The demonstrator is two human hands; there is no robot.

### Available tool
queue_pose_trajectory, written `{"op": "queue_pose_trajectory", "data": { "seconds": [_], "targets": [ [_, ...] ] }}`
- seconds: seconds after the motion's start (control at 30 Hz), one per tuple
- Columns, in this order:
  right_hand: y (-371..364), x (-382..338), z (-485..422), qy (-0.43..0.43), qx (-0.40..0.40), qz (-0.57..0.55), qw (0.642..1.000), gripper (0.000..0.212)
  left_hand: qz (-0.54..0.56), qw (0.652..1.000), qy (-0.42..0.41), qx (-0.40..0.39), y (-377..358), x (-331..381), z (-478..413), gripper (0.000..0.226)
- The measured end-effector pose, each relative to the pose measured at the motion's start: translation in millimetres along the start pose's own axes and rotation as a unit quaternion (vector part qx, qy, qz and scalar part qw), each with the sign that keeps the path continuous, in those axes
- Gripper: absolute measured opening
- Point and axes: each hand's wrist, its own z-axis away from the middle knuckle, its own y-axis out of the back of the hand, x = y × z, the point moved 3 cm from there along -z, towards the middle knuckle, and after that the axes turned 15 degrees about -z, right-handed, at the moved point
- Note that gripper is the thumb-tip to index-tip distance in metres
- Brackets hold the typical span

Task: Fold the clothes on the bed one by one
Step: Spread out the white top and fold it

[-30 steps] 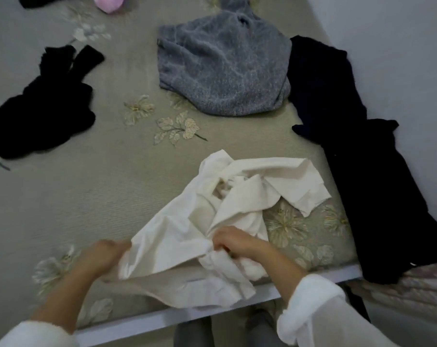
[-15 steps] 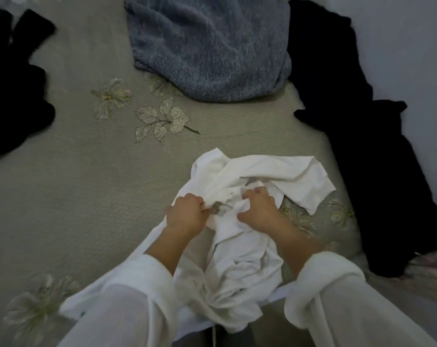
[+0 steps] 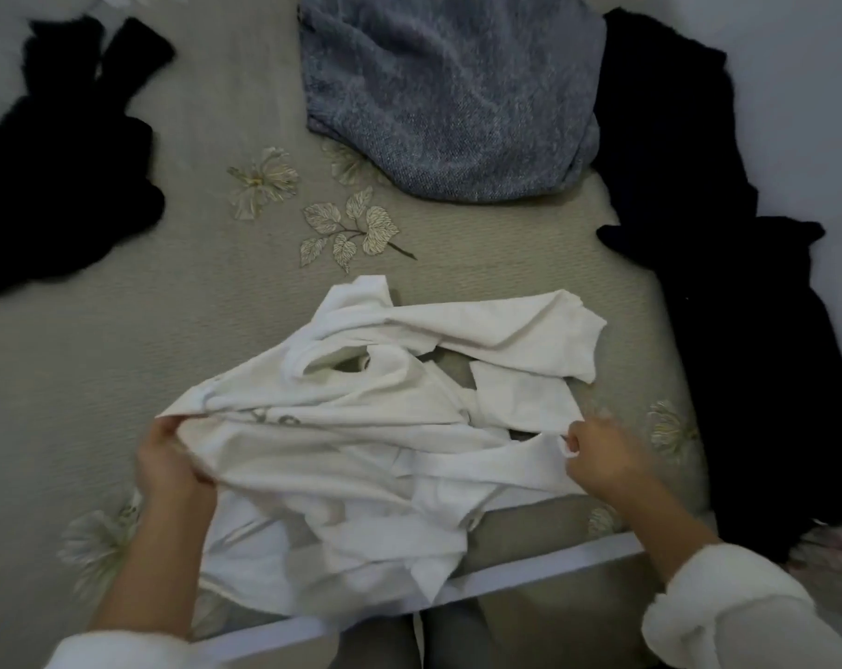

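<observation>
Gripping crumpled white shirt (image 3: pixel 361 427) by opposite edges: left hand (image 3: pixel 168 463), right hand (image 3: pixel 602 458), fingers curled; bed (image 3: pixel 95 369) beneath.

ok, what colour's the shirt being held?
The shirt is white, with a faint grey print near the left hand; head view.

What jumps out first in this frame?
The crumpled white garment at the near edge of the bed, held between both hands: the left hand grips its left edge, the right hand pinches its right. Beyond it lie a grey-blue sweater at top centre, a black garment at far left and a dark garment along the right side.
</observation>
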Motion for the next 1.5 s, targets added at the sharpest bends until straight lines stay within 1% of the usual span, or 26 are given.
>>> {"op": "queue_pose_trajectory", "data": {
  "seconds": [0.07,0.13,0.2,0.23,0.27,0.33,0.37,0.4,0.47,0.5,0.53,0.6,0.67,0.7,0.77,0.8,0.83,0.87,0.93,1.0,1.07,1.13,1.2,1.27,1.37,1.5],
  "targets": [
    [-4,-13,-1,0.003,0.017,0.016,1.0,0.024,-0.121,0.989,0.048,0.076,20,-18,-2,0.028],
    [-4,-42,-2,0.082,0.09,-0.037,0.992,0.024,-0.221,0.966,0.037,0.129,26,-24,-2,0.014],
    [-4,-77,-4,0.152,0.125,-0.123,0.973,0.022,-0.284,0.945,-0.052,0.156,19,-18,2,0.031],
    [-5,-96,-6,0.171,0.116,-0.179,0.962,0.021,-0.329,0.922,-0.117,0.168,12,-11,8,0.043],
    [-6,-114,-9,0.182,0.095,-0.243,0.948,0.022,-0.385,0.885,-0.193,0.177,2,-4,16,0.05],
    [-9,-148,-15,0.174,0.033,-0.36,0.916,0.031,-0.472,0.809,-0.324,0.132,-26,4,32,0.043],
    [-12,-161,-19,0.162,0.009,-0.384,0.909,0.039,-0.488,0.792,-0.36,0.078,-42,3,38,0.032],
    [-15,-170,-25,0.158,-0.003,-0.362,0.919,0.045,-0.494,0.784,-0.375,0.013,-59,0,43,0.024],
    [-21,-183,-32,0.172,-0.008,-0.242,0.955,0.044,-0.508,0.777,-0.36,-0.09,-84,-10,46,0.025],
    [-23,-186,-31,0.196,0.004,-0.198,0.96,0.035,-0.513,0.774,-0.356,-0.105,-92,-13,45,0.026],
    [-23,-190,-28,0.229,0.017,-0.183,0.956,0.026,-0.508,0.782,-0.346,-0.105,-99,-14,42,0.026],
    [-29,-190,-15,0.278,-0.009,-0.224,0.934,0.016,-0.482,0.83,-0.265,-0.096,-103,-12,33,0.025],
    [-39,-182,6,0.284,-0.132,-0.286,0.906,0.015,-0.456,0.869,-0.162,-0.1,-99,-12,24,0.029],
    [-45,-177,16,0.295,-0.194,-0.281,0.892,0.016,-0.44,0.881,-0.138,-0.106,-95,-15,21,0.028],
    [-56,-165,29,0.306,-0.287,-0.236,0.877,0.02,-0.438,0.882,-0.121,-0.122,-86,-20,24,0.031],
    [-58,-162,29,0.299,-0.302,-0.229,0.876,0.023,-0.449,0.876,-0.12,-0.128,-81,-24,26,0.037],
    [-56,-161,25,0.281,-0.29,-0.248,0.881,0.024,-0.472,0.864,-0.121,-0.128,-76,-31,30,0.035],
    [-51,-163,18,0.263,-0.244,-0.281,0.89,0.023,-0.499,0.848,-0.13,-0.12,-72,-38,34,0.026],
    [-36,-171,-3,0.22,-0.095,-0.337,0.91,0.021,-0.552,0.815,-0.148,-0.098,-67,-52,45,0.021],
    [-22,-187,-18,0.206,0.025,-0.343,0.916,0.023,-0.6,0.778,-0.16,-0.1,-66,-67,53,0.034],
    [-19,-205,-30,0.23,0.05,-0.286,0.929,0.035,-0.633,0.751,-0.159,-0.097,-69,-82,58,0.054],
    [-27,-220,-42,0.228,0.015,-0.181,0.957,0.042,-0.622,0.765,-0.133,-0.105,-75,-89,62,0.053],
    [-29,-229,-50,0.209,0.02,-0.158,0.965,0.029,-0.584,0.792,-0.123,-0.128,-82,-88,67,0.031],
    [-16,-234,-50,0.202,0.061,-0.244,0.947,0.02,-0.542,0.819,-0.125,-0.141,-82,-81,69,0.009],
    [18,-232,-41,0.181,0.106,-0.379,0.901,0.02,-0.524,0.823,-0.136,-0.17,-69,-62,77,0.016],
    [76,-222,-24,0.144,0.12,-0.49,0.851,0.017,-0.482,0.827,-0.169,-0.233,-38,-20,106,0.022]
  ]
}}
